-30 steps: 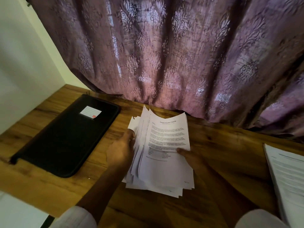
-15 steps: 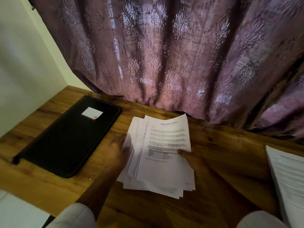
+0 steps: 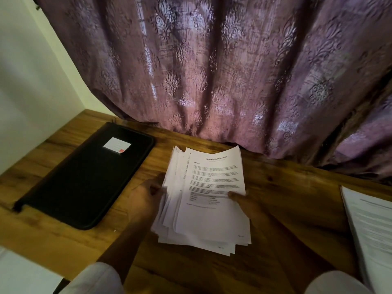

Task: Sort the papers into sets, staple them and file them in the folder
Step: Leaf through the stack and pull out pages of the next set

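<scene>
A purple patterned curtain (image 3: 212,71) hangs behind a wooden table (image 3: 286,198), and sorting is under way. The stack of papers (image 3: 203,225) sits mid-table between both hands, fanned and ragged, and its near end seems to rest on the wood. The left grip (image 3: 146,200) is curled onto the stack's left edge, fingers pinching into the fanned sheets. The right grip (image 3: 246,204) has its thumb pressed on the top sheet (image 3: 214,179), a printed page with a heading, and its fingers are tucked out of sight under the pile. The black folder (image 3: 84,177) lies closed, well off to the left, with its white label (image 3: 117,145) facing up. A second pile (image 3: 373,230) lies at the table's right edge. This looks like the sorting step: I see nothing stapled and no stapler in view. The next move calls for peeling the top sheet off cleanly, without dragging the ones below, and laying it with its set.
</scene>
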